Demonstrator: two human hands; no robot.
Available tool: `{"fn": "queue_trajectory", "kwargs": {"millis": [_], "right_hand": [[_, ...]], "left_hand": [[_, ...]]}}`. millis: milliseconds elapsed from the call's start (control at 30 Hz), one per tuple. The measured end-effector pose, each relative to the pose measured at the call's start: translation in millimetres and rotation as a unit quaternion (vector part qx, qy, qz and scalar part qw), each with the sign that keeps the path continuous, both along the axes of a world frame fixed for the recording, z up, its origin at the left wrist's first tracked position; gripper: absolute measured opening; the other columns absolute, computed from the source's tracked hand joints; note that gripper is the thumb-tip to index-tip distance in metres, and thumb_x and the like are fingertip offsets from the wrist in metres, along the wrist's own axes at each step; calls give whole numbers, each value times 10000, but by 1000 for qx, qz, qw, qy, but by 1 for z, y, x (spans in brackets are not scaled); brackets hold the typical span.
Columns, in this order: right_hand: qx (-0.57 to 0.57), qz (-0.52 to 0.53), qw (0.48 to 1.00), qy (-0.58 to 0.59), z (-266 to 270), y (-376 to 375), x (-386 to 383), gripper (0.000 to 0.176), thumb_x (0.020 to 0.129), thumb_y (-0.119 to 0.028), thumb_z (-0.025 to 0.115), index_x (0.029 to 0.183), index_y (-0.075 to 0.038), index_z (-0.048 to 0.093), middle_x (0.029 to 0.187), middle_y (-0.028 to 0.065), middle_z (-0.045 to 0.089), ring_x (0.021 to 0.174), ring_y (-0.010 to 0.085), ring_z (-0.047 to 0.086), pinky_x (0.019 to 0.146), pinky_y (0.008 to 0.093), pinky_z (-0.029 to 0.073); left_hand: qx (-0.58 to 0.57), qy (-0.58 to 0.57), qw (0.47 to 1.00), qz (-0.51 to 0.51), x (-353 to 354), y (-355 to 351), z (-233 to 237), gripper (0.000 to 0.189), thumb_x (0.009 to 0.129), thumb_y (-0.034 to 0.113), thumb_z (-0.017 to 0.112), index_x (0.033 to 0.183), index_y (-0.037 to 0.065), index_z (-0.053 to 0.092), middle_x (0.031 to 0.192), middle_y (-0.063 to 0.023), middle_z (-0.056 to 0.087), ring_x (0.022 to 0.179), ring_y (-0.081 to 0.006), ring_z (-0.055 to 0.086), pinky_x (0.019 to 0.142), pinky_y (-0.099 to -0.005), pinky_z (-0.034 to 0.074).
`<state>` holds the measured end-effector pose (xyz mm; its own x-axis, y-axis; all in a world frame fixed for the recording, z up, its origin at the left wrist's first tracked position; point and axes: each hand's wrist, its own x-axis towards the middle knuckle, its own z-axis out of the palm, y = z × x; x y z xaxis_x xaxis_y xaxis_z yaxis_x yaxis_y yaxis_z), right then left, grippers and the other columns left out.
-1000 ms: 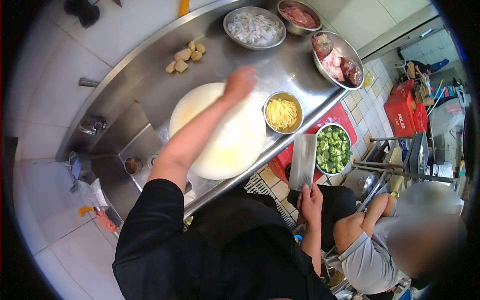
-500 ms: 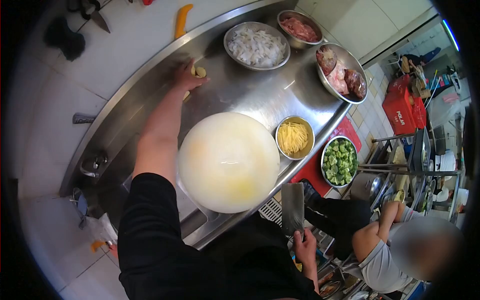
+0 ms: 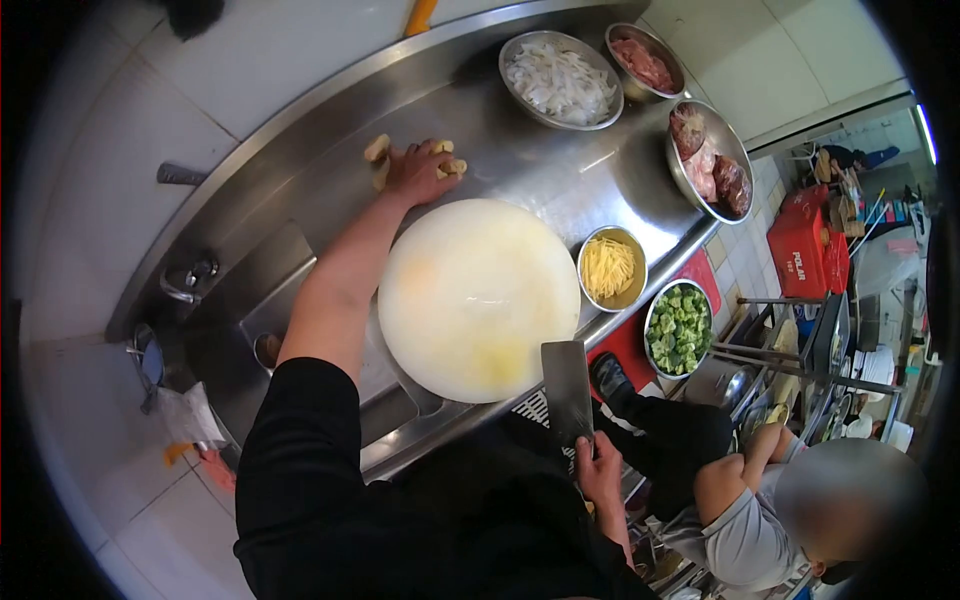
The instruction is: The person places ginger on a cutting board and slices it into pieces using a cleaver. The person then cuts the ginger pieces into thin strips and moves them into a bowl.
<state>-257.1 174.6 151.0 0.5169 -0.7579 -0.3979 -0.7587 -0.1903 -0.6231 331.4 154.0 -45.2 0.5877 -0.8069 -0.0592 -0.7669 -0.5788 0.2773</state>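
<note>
My left hand (image 3: 418,170) lies on a few pale ginger pieces (image 3: 447,163) on the steel counter (image 3: 520,170), fingers curled over them; one more piece (image 3: 377,148) lies just to its left. A round white chopping board (image 3: 478,297) sits right below that hand. My right hand (image 3: 600,470) hangs off the counter's front edge and grips the handle of a cleaver (image 3: 567,390), blade pointing up toward the board.
Steel bowls ring the board: shredded yellow strips (image 3: 610,268), broccoli (image 3: 680,328), sliced white onion (image 3: 560,80), raw meat (image 3: 645,62) and larger meat cuts (image 3: 712,165). A sink (image 3: 300,330) lies at the left. A person in a grey shirt (image 3: 760,510) sits at lower right.
My left hand went from above the board to the ginger pieces at the back and has drawn them closer to the board. The cleaver stays low in my right hand.
</note>
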Motion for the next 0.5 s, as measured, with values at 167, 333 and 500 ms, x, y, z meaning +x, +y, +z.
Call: {"fn": "queue_trajectory", "kwargs": {"millis": [167, 333, 500], "right_hand": [[-36, 28, 998, -44, -20, -7, -12, 253, 1032, -162, 672, 888, 21, 573, 743, 230, 582, 619, 355, 548, 621, 421, 456], [-14, 28, 999, -14, -11, 4, -16, 203, 1065, -166, 648, 970, 13, 642, 717, 64, 559, 707, 103, 482, 642, 330, 442], [4, 23, 1000, -1, -9, 16, -10, 258, 1057, -207, 656, 949, 20, 600, 765, 254, 631, 646, 398, 615, 633, 441, 474]], "left_hand": [[-11, -5, 1000, -9, -3, 10, 12, 553, 945, 654, 646, 1293, 241, 761, 1425, -96, 632, 1331, -297, 594, 1134, -596, 352], [-31, 32, 999, 1, 7, 5, 4, 558, 930, 644, 673, 1265, 206, 762, 1302, -100, 690, 1245, -291, 639, 1114, -549, 378], [-184, 35, 982, -6, -2, 15, 18, 543, 913, 611, 718, 1185, 147, 784, 1283, -138, 693, 1211, -306, 658, 1048, -462, 485]]}}
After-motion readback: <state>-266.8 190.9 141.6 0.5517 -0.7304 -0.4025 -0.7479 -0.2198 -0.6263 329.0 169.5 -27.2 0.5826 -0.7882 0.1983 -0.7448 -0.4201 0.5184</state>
